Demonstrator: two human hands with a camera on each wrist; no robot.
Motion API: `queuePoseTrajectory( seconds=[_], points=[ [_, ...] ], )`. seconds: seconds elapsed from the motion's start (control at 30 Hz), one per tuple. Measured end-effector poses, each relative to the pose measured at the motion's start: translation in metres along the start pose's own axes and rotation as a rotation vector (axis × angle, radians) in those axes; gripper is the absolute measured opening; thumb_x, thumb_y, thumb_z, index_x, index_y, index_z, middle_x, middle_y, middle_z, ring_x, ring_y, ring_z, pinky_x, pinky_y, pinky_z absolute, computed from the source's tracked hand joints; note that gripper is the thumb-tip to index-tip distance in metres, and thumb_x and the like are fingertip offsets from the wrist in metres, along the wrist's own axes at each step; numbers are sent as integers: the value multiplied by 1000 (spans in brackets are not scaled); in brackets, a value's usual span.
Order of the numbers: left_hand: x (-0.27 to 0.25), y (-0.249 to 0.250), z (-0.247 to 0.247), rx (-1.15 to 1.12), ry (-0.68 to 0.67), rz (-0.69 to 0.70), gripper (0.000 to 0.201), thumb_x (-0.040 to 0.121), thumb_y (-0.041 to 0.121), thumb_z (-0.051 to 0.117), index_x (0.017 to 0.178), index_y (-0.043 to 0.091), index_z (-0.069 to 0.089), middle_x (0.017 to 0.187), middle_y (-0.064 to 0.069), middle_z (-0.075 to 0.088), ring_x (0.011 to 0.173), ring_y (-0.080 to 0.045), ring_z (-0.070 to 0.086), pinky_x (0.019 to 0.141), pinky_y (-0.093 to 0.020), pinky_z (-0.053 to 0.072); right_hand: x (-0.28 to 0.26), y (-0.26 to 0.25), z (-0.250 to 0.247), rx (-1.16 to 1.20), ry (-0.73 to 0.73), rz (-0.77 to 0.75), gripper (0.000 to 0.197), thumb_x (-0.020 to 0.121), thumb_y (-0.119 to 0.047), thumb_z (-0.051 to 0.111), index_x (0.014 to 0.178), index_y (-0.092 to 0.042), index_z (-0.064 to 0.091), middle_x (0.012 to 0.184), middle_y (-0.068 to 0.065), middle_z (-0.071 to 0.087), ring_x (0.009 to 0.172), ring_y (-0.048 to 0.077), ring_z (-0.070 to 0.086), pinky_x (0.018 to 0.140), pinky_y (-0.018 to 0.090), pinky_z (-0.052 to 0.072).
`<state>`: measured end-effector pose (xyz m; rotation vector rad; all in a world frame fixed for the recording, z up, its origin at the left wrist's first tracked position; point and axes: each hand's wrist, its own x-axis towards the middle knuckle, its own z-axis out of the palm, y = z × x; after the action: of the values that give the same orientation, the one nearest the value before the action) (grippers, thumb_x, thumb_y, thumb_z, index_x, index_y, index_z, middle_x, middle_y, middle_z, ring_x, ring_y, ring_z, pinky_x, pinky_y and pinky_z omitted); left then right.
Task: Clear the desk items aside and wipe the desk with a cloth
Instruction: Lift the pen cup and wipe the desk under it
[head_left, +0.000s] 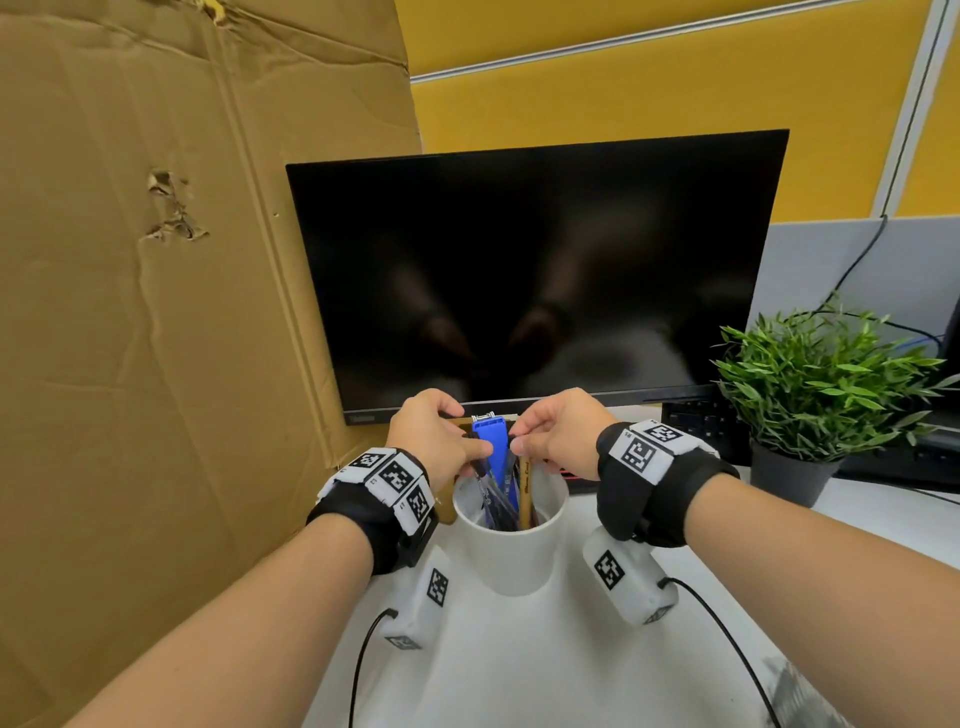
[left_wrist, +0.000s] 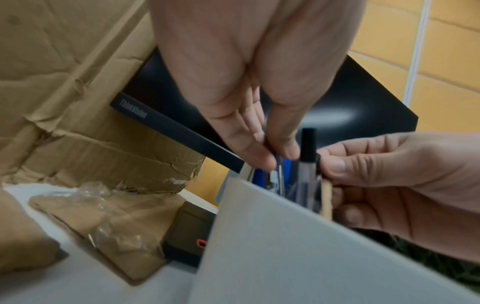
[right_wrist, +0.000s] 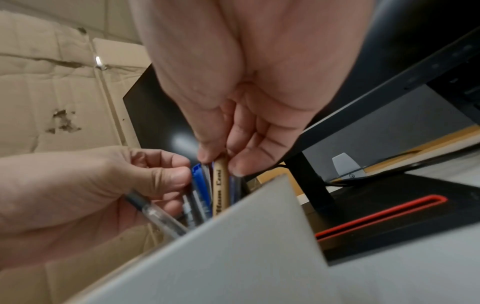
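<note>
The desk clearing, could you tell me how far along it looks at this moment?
Early. Nothing looks finished. In hand: the left hand pinches pens and the right hand pinches the wooden pencil, all standing in the white cup, which sits mid-desk before the monitor. Left: the potted plant remains on the desk; no cloth is in view, so wiping has not begun.

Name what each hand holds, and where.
Left hand pinches pen tops; right hand pinches the wooden pencil at its top, in the white cup.
</note>
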<state>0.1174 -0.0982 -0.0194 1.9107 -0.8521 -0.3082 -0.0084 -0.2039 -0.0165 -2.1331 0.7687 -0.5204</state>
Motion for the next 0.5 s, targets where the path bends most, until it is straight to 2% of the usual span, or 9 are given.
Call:
queuePoseTrajectory(
  seconds=[0.1,0.2,0.27,0.33,0.4,0.47,0.5],
  points=[
    [-3,2,1,-48,2,38,30,77,1,76,95,15,56,75,-10,72,70,-21,72,70,-38,61,-2,-1,3,109,17,22,12,85,-3,67,81,-14,65,73,4,67,63,11,63,56,19,56],
    [-6,0,0,-50,10,47,23,82,-10,64,87,12,58,74,-10,68,71,-22,69,70,-40,61,0,5,9,139,89,19,26,82,5,67,80,-20,61,83,4,64,72,17,65,73,35,60],
    [-9,-1,-4,-39,-55,42,20,85,-15,51,93,3,58,70,-11,60,62,-20,61,61,-28,60,2,9,7,57,157,39,25,79,-2,72,92,-21,63,93,1,65,85,18,66,81,35,58],
    [-11,-2,-8,-48,-124,19,24,86,-17,48,101,1,55,71,-9,55,57,-19,55,50,-22,53,1,9,4,2,93,86,33,82,-8,72,112,-16,62,104,2,67,93,16,64,81,27,54],
    [-12,-2,-13,-2,-156,-9,29,86,-11,55,109,5,53,77,-7,58,61,-19,57,57,-27,55,-2,7,2,-71,3,110,38,85,-12,69,122,-14,59,110,4,67,94,14,62,79,23,50],
    [-12,-1,-20,127,-222,-38,37,82,8,71,111,16,50,82,-7,66,63,-18,61,65,-33,58,-4,4,3,-176,-35,107,39,88,-16,67,126,-15,59,113,4,66,92,12,59,77,23,49],
    [-13,0,-23,189,-285,-77,45,76,20,78,108,21,47,80,-7,67,60,-17,60,62,-32,57,-4,4,4,-206,-43,105,40,88,-17,66,127,-15,58,114,4,65,91,12,58,77,23,48]
  ],
)
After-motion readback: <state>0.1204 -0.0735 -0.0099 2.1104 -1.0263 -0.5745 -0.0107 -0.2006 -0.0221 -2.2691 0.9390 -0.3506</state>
